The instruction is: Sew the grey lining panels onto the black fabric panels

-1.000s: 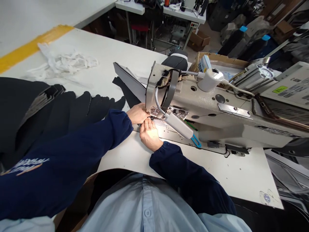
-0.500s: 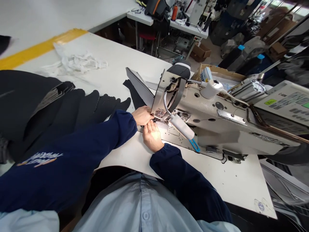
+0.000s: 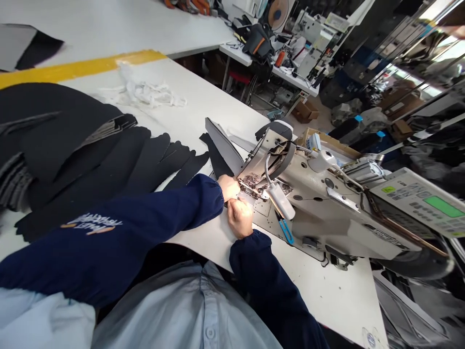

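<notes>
At the needle area of the sewing machine (image 3: 312, 203), my left hand (image 3: 228, 188) is closed on a dark fabric piece (image 3: 217, 156), which runs back from under it across the table. Just in front, my right hand (image 3: 240, 217) is curled with its fingertips toward the left one, closed at the near edge of the work. A small greyish patch of the work shows beside the right fingers. My fingers hide most of what is between them. The machine's white lamp (image 3: 281, 199) hangs right of my hands, and blue thread snips (image 3: 286, 230) lie below it.
A spread stack of dark fabric pieces (image 3: 119, 160) covers the table at left. Crumpled white strips (image 3: 154, 93) lie behind it, near yellow tape (image 3: 90, 67). A control panel (image 3: 423, 201) stands at right. Beyond is another workbench (image 3: 236, 54) with a bag.
The view has shifted, showing more of the left and far side. My right hand has gone from flat, extended fingers to curled ones; my left hand stays beside the needle area.
</notes>
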Demonstrator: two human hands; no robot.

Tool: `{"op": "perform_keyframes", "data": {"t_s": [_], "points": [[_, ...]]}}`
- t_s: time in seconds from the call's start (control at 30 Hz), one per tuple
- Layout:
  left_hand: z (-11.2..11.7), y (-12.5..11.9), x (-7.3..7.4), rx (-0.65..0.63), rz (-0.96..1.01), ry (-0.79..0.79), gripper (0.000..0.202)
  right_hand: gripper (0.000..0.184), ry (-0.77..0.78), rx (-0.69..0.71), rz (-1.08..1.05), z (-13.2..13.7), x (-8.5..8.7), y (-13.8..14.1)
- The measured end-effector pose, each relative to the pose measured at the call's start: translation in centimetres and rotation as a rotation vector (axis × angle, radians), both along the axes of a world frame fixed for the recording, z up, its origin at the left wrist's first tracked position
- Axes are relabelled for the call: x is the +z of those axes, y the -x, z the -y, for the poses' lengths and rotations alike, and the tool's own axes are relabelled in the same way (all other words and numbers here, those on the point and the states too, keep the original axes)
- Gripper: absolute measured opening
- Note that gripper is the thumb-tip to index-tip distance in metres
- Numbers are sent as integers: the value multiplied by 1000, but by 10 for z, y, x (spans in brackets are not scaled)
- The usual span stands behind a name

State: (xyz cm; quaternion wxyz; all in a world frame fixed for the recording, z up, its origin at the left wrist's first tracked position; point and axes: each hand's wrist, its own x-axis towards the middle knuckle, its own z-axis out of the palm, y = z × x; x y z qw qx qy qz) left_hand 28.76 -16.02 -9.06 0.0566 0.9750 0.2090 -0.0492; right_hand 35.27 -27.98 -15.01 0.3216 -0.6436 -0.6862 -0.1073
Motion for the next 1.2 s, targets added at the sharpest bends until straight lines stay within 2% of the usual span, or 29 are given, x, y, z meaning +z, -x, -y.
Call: {"op": "perform_keyframes", "data": {"t_s": [0.13,0.27,0.37,0.43,0.53,0.6,0.67,0.77,0.83,0.9,1.03,1.1,1.2], "points": [[0,-1,5,-11,-20,19,19,32,1,-27,3,3,3,-1],[-4,15,22,-40,-54,16,23,35,11,-86,-25,10,4,-6],[-3,51,38,-86,-156,46,20,36,77,-164,-44,13,7,-7],[0,82,50,-114,-208,112,20,31,189,-194,-44,14,12,-3],[9,121,59,-6,-128,266,21,28,385,-129,-59,14,22,8],[19,134,53,115,-33,336,47,36,474,-65,-72,14,28,16],[27,136,38,205,57,364,65,40,520,-18,-69,14,33,22],[30,127,12,294,234,424,56,42,531,34,-48,15,33,25],[25,121,3,351,359,568,52,43,496,57,-46,16,30,23],[20,121,4,428,479,766,50,46,426,80,-63,18,25,20],[15,129,21,602,655,1124,55,47,283,145,-133,19,17,17],[16,133,28,656,678,1225,59,46,248,165,-151,19,15,17],[16,136,33,713,703,1272,61,45,214,168,-143,19,12,16]]}}
